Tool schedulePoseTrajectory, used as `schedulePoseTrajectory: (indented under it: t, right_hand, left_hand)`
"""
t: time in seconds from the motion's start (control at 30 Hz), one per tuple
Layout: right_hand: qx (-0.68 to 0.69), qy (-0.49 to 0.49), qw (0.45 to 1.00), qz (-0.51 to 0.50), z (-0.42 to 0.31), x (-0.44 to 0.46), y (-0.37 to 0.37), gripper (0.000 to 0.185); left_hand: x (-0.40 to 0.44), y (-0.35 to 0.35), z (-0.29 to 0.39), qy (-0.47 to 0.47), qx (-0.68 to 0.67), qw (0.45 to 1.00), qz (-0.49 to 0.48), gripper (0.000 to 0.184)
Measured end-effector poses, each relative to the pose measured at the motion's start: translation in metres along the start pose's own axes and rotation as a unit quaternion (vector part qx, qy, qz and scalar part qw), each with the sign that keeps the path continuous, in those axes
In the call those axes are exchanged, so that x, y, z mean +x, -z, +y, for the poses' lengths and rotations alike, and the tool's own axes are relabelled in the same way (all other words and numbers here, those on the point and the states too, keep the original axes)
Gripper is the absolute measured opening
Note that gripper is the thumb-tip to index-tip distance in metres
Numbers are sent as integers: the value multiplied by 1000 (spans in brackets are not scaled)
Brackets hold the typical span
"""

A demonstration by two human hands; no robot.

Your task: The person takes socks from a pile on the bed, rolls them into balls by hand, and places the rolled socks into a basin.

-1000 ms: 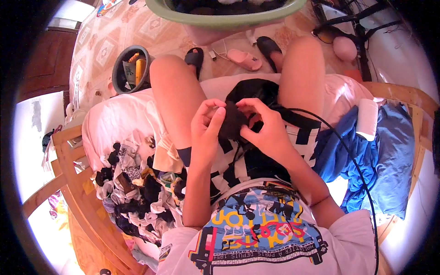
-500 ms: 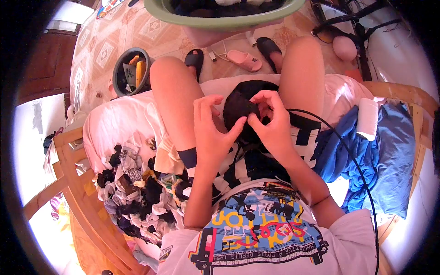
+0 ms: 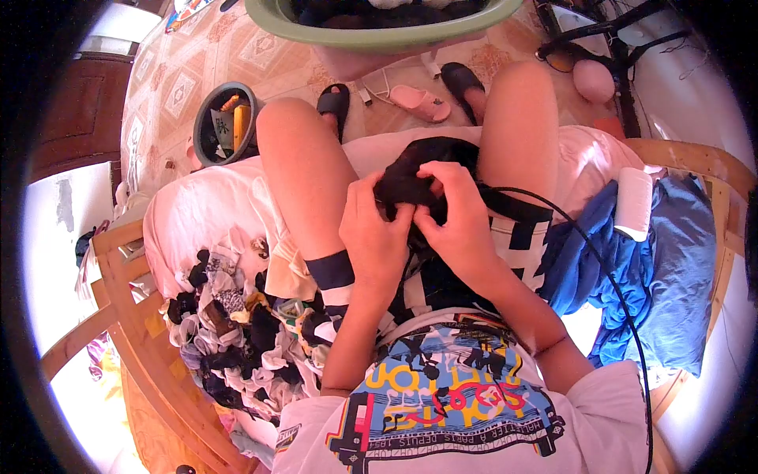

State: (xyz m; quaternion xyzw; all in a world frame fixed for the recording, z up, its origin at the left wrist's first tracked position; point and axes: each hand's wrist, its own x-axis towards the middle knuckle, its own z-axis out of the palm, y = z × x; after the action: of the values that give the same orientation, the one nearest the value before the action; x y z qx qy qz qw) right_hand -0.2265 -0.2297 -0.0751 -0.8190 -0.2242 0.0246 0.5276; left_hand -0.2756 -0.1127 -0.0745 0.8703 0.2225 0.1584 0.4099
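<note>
A piece of black cloth [image 3: 430, 156] lies bunched between my thighs; folds hide its exact kind. My left hand [image 3: 373, 229] grips its near left edge, fingers curled over the top and thumb beneath. On the other side my right hand [image 3: 458, 215] pinches the same cloth, its thumb close to the left thumb. A thin black cable [image 3: 580, 227] runs from near my right hand off toward the lower right. To my left is a heap of small crumpled fabric pieces [image 3: 245, 340], black, white and grey.
A green basin [image 3: 387, 36] with dark contents stands ahead. A grey bin [image 3: 207, 146] sits at the bed's left front. Blue fabric [image 3: 671, 276] and a white cylinder [image 3: 633, 204] lie to my right. Wooden rails [image 3: 118, 308] flank the pink bedding [image 3: 205, 197]. One pink slipper [image 3: 418, 103] is on the floor.
Both hands have closed in on the black cloth; before, the fingers were more spread and the left hand stood farther from it. The cloth's near edge is now drawn up between the thumbs.
</note>
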Motion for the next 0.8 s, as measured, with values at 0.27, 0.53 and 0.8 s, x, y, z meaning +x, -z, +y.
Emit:
schedulePoseTrajectory:
  t: [0.27,0.53,0.8]
  right_hand:
    - [-58,-36,995,70,-1,-1,4,52]
    - [85,-119,987,61,11,-2,-2,35]
    - [479,-287,828,-46,18,8,11,24]
  left_hand:
    - [1,-10,-7,18,-83,995,61,43]
    - [-1,-15,-3,48,9,998,-38,46]
    - [9,-10,-23,228,-405,883,-72,31]
